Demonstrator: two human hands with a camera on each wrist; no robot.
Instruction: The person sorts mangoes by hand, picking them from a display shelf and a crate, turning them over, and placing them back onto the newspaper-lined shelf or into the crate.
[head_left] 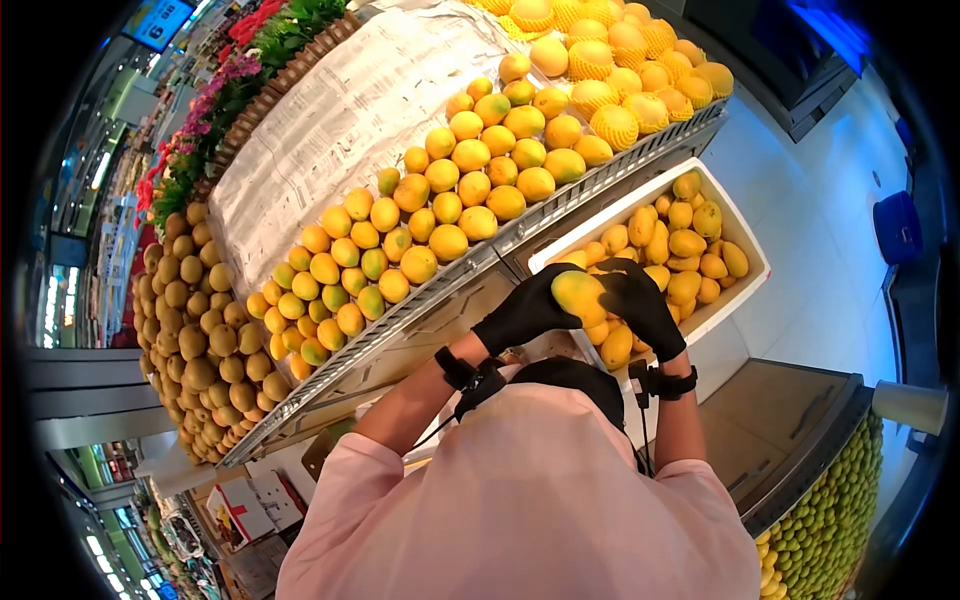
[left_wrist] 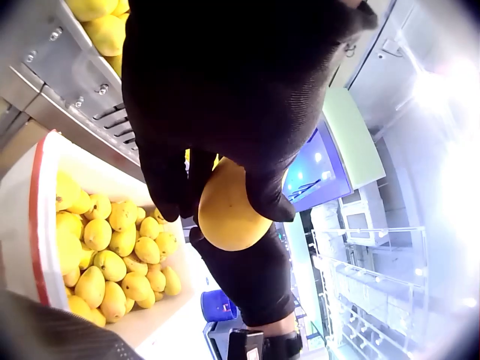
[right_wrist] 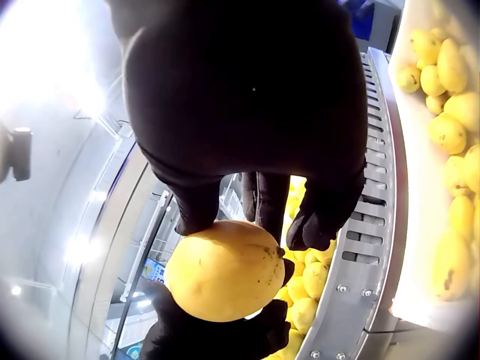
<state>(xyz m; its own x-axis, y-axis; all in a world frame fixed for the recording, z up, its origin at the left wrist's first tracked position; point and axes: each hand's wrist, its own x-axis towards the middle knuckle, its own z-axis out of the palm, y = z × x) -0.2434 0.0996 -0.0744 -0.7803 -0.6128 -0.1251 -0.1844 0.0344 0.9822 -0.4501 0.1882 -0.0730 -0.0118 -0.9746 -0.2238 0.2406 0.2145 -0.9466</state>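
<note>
Both hands wear black gloves and meet around one yellow mango (head_left: 578, 294) with a greenish tinge. The left hand (head_left: 528, 308) grips its left side, thumb and fingers bent about it in the left wrist view. From the other side the right hand (head_left: 645, 305) holds it; its thumb rests on the skin in the right wrist view. Small dark specks mark one end of the mango (right_wrist: 225, 274). Below the hands in the head view stands a white foam box (head_left: 728, 308) of loose mangoes (head_left: 686, 243), partly hidden by the right hand.
A slotted metal rail (head_left: 520, 225) edges the sloping display, where mangoes (head_left: 450, 241) lie in rows beside newspaper sheets (head_left: 340, 110). Net-wrapped yellow fruit (head_left: 615, 125) and round brown fruit (head_left: 200, 372) flank them. Green fruit (head_left: 820, 510) fills a stand at lower right.
</note>
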